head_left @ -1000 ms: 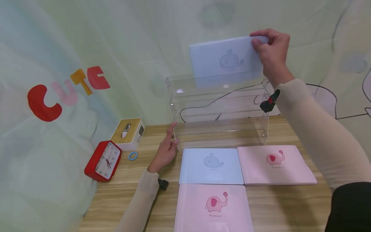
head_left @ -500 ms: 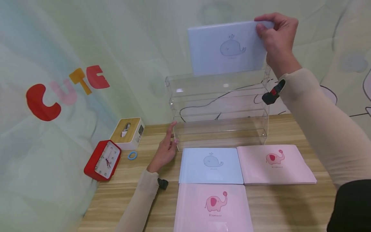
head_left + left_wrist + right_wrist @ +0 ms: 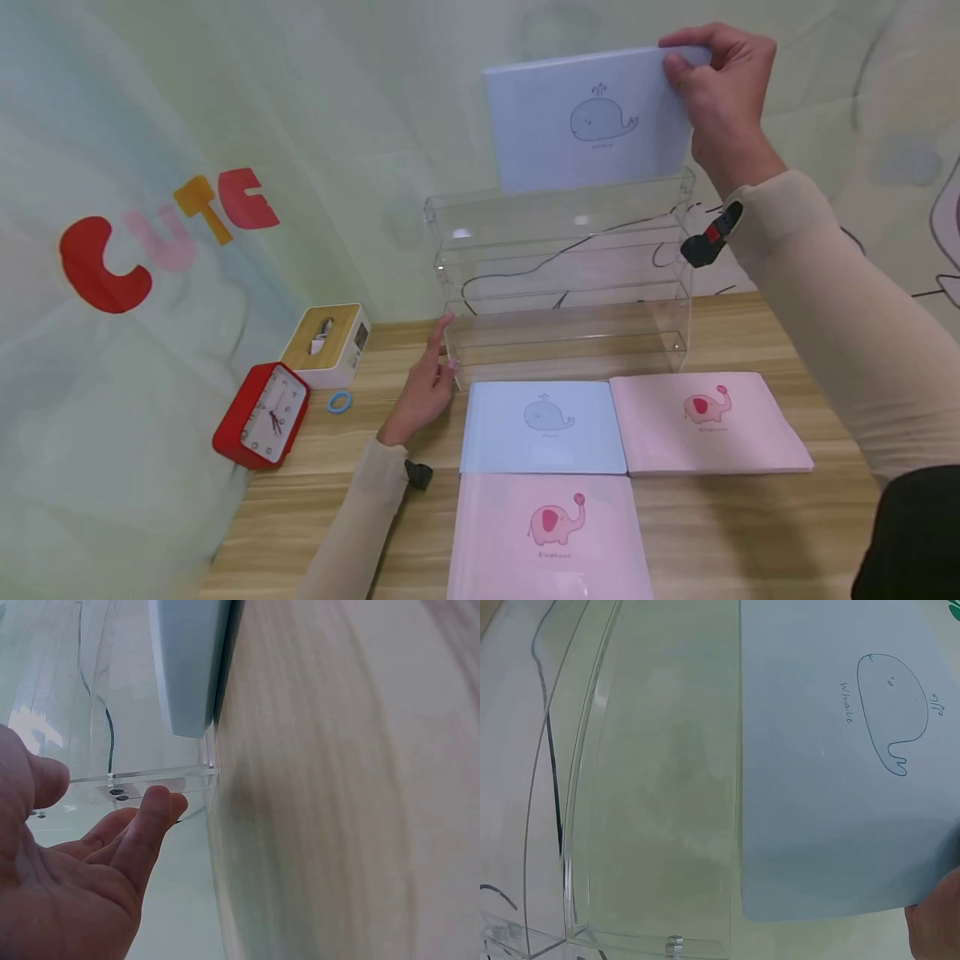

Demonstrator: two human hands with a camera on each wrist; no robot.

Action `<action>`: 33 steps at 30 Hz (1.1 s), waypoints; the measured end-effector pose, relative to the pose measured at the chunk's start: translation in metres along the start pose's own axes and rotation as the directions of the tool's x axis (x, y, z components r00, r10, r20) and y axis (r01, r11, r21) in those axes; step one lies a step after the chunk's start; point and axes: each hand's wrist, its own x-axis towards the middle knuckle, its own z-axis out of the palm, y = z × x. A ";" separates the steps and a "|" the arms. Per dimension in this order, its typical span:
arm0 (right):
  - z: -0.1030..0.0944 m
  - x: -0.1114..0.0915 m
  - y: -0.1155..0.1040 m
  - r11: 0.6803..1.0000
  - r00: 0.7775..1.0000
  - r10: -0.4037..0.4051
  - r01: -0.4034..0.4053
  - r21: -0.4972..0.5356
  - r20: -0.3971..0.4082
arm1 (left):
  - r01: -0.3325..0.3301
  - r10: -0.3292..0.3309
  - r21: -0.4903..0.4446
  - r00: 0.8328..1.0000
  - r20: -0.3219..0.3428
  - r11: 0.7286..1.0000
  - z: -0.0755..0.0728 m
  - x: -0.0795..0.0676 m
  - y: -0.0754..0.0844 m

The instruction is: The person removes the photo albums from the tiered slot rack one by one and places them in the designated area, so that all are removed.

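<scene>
My right hand (image 3: 731, 96) pinches the upper right corner of a pale blue notebook (image 3: 536, 125) with a whale drawing. The notebook is held upright, slightly tilted, at the top tier of a clear acrylic tiered rack (image 3: 570, 325). In the right wrist view, the word "Whale" shows on the notebook (image 3: 817, 810). My left hand (image 3: 423, 392) rests against the rack's left side near its base. In the left wrist view, fairly straight fingers (image 3: 146, 825) touch the clear side panel (image 3: 142, 786). Whether the notebook's lower edge touches the rack, I cannot tell.
Before the rack lie another blue whale notebook (image 3: 543, 454) and two pink elephant notebooks, one at right (image 3: 660, 433) and one nearer (image 3: 495, 533). At left are a red clock (image 3: 255, 400), a white box with a wooden top (image 3: 303, 354) and a blue ring (image 3: 340, 402). A curtain hangs behind.
My right hand has raised the blue notebook; its lower part was behind the rack's clear top front earlier and now shows above it. The left hand stays at the rack's side.
</scene>
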 end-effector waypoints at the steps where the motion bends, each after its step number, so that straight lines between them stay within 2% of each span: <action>1: 0.000 0.000 0.000 1.000 1.000 0.004 -0.004 0.002 0.000 | 0.002 -0.002 -0.001 1.000 0.002 1.000 0.000 0.000 0.000; 21: -0.020 -0.016 0.003 0.992 0.997 0.064 -0.060 0.107 -0.032 | -0.010 0.009 -0.011 1.000 -0.011 1.000 0.000 0.005 0.000; 33: -0.041 -0.038 0.019 0.993 0.999 0.031 -0.028 0.119 -0.020 | 0.001 -0.001 -0.016 1.000 -0.009 1.000 -0.002 0.004 -0.002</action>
